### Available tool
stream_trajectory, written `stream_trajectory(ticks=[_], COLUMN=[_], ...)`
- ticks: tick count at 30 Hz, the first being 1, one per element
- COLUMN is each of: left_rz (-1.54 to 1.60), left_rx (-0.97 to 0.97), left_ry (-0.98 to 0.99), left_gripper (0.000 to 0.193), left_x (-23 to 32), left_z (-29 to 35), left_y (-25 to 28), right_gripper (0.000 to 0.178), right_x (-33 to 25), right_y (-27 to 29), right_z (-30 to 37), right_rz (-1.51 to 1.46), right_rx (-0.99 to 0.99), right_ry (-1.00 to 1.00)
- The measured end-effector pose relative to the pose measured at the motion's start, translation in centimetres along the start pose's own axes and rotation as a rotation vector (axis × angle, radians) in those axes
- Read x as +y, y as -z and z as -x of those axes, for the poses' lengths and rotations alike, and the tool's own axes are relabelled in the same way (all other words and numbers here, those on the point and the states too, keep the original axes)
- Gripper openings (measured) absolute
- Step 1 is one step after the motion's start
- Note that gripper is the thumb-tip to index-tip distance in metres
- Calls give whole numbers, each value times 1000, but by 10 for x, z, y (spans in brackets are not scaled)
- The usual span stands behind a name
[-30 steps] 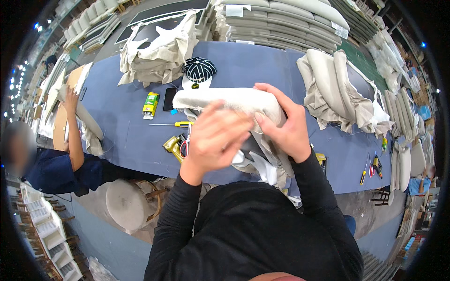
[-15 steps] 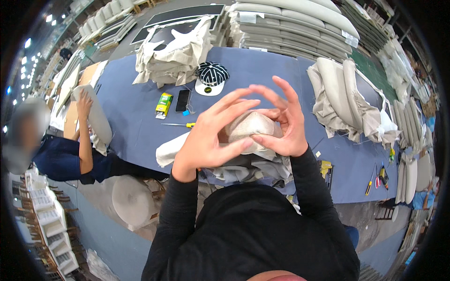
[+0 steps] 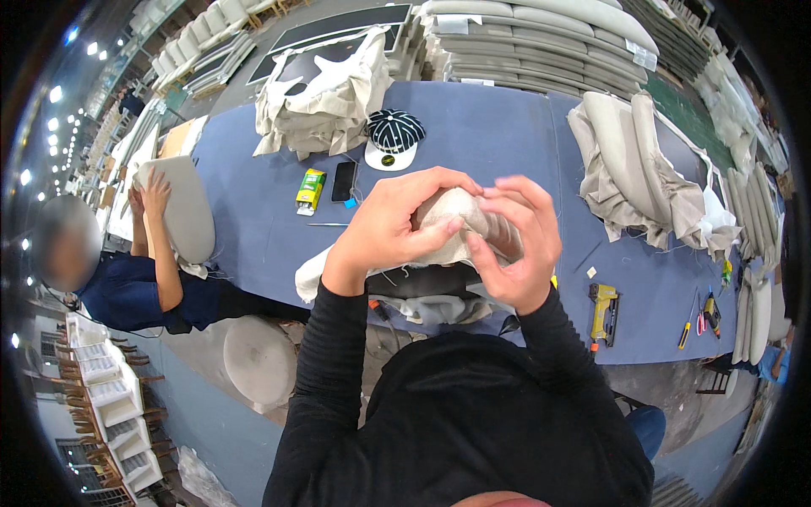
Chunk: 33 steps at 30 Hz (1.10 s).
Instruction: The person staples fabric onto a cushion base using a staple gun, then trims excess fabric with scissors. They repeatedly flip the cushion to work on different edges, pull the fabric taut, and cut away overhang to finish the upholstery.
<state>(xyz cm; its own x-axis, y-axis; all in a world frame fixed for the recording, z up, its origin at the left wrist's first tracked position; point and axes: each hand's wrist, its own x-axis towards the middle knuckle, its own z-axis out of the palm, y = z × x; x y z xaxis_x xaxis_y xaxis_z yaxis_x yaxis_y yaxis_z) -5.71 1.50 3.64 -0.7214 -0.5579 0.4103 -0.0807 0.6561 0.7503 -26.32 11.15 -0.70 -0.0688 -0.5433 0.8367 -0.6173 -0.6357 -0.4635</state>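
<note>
A beige fabric-covered chair pad (image 3: 456, 204) stands up in front of me over the table's near edge, its rounded corner uppermost. My left hand (image 3: 384, 221) wraps that corner, thumb pressed on the near face and fingers over the top. From the other side my right hand (image 3: 525, 241) curls round the same corner, its thumb on the fabric edge and its fingertips, slightly blurred, on top. Below the hands, the pad's dark underside (image 3: 439, 279) shows, with loose threads and grey cloth hanging. Part of the pad is hidden behind my hands.
A yellow staple gun (image 3: 604, 311) lies right of me on the blue table (image 3: 490, 118), with a screwdriver (image 3: 688, 321) and scissors beyond. A cap (image 3: 395, 131), phone (image 3: 344, 182) and green-yellow box (image 3: 310, 192) lie ahead. Stacked covers (image 3: 321, 93) stand behind. A co-worker (image 3: 139, 279) handles a pad at left.
Both hands have closed in on the pad's corner; the right fingers came down from a raised, spread pose. The view has shifted slightly, and the co-worker now has both hands on their pad.
</note>
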Motion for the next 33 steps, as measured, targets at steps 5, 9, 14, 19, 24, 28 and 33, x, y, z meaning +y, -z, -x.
stream_trajectory(ticks=[5, 9, 14, 19, 24, 28, 33], left_rz=[-51, -97, -151, -169, -69, 84, 141], left_rx=[-4, 1, 44, -31, -274, -320, -327], left_ry=[5, -8, -82, -110, -91, -171, -102], left_gripper=[41, 37, 31, 28, 32, 36, 37], left_x=[-1, 0, -6, -8, -7, -33, -34], left_z=[-6, -14, -22, -33, -61, -71, -77], left_y=[-3, -6, -8, 0, 19, 10, 1], right_gripper=[32, 25, 22, 21, 23, 26, 26], right_x=[-14, -8, -5, -6, -9, -18, -14], right_y=[15, 11, 8, 18, 25, 28, 27], right_z=[1, -5, -6, -7, -9, -17, -20], right_rz=[39, 21, -28, -115, -57, -34, 7], right_rx=[-18, -87, -60, -109, -141, -216, -217], right_ry=[-123, -154, -205, -328, -317, -419, -433])
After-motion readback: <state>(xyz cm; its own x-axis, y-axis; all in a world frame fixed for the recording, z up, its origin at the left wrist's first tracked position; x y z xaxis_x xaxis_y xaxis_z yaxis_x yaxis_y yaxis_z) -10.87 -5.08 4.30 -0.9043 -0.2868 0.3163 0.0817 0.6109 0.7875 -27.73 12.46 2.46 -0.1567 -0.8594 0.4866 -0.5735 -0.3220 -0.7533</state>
